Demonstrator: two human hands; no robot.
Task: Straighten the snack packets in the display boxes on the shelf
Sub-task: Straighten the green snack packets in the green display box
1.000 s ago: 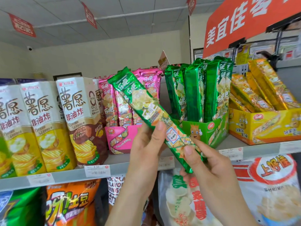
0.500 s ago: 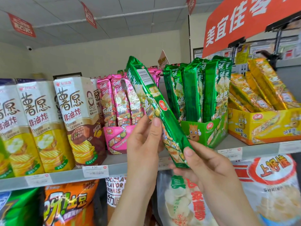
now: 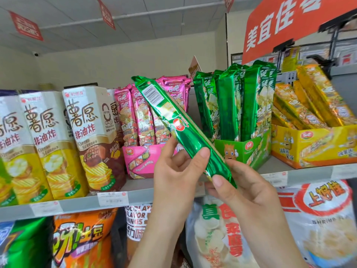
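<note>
Grey shelf (image 3: 77, 205) boards run under a tiled ceiling. At the shelf's left end stand tall card boxes (image 3: 44, 144) printed 薯愿 非油炸, with a white price tag (image 3: 113, 198) on the front edge. Right of them a pink display box (image 3: 139, 161) holds upright pink foil packets (image 3: 135, 115).

In front of it the left hand (image 3: 173, 176) pinches the lower half of a long green packet (image 3: 173, 120) between thumb and fingers. The packet is shiny foil and slants up to the left, with its top end across the pink packets. Its barcode panel and a round red logo face the camera, whereas a second ago the printed front with the crisps picture did. The right hand (image 3: 245, 192) grips its bottom end, thumb on top.

Behind the hands, the green display box (image 3: 241, 149) bears a cartoon potato and holds upright green packets (image 3: 231, 101). At the shelf's right end, yellow packets (image 3: 309, 101) lean left in a yellow display box (image 3: 313, 147). Above hangs an orange sign (image 3: 280, 26) reading 美宜佳.
</note>
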